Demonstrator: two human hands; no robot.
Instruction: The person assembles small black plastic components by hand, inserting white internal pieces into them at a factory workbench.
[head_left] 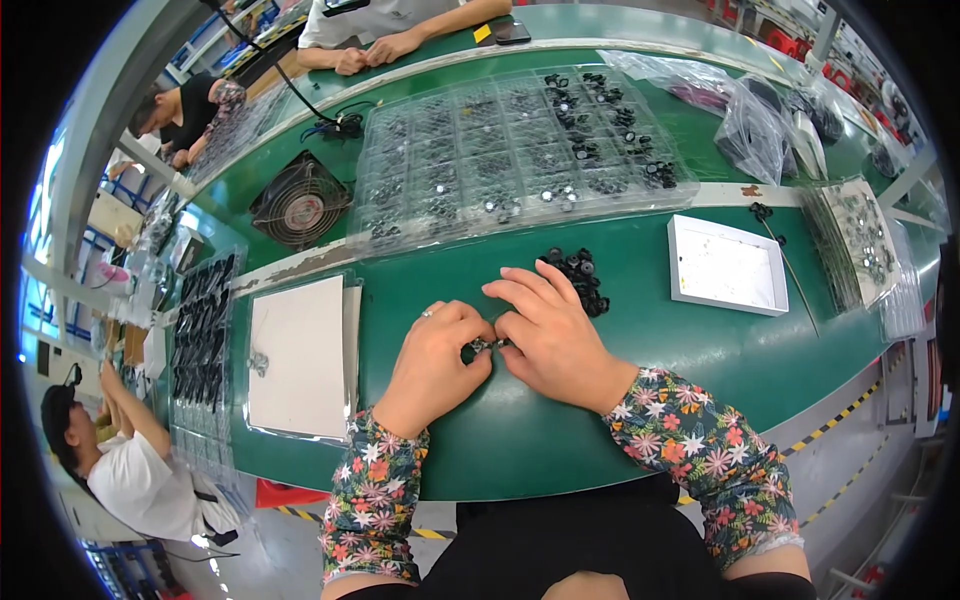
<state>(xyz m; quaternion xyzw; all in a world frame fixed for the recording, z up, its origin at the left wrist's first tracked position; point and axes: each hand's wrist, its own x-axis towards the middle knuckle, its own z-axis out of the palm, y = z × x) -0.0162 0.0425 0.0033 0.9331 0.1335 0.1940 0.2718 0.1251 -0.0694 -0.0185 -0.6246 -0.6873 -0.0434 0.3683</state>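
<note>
Over the green tabletop (500, 440) my two hands meet fingertip to fingertip. My left hand (437, 358) is closed, thumb and forefinger pinching a small dark part with a shiny bit (478, 347). From the other side my right hand (557, 345) grips the end of that part between thumb and forefinger, its other fingers raised and bent. Fingers cover much of the part, so its exact kind cannot be made out. Just beyond my right hand lies a pile of small round black parts (592, 282).
Behind the pile sits a clear compartment tray (420, 225) of small parts. A fan (303, 200) stands left of it. White card sheets (300, 360) lie at left, a white box (728, 230) and stacked trays (850, 245) at right. Co-workers (140, 475) sit left and opposite.
</note>
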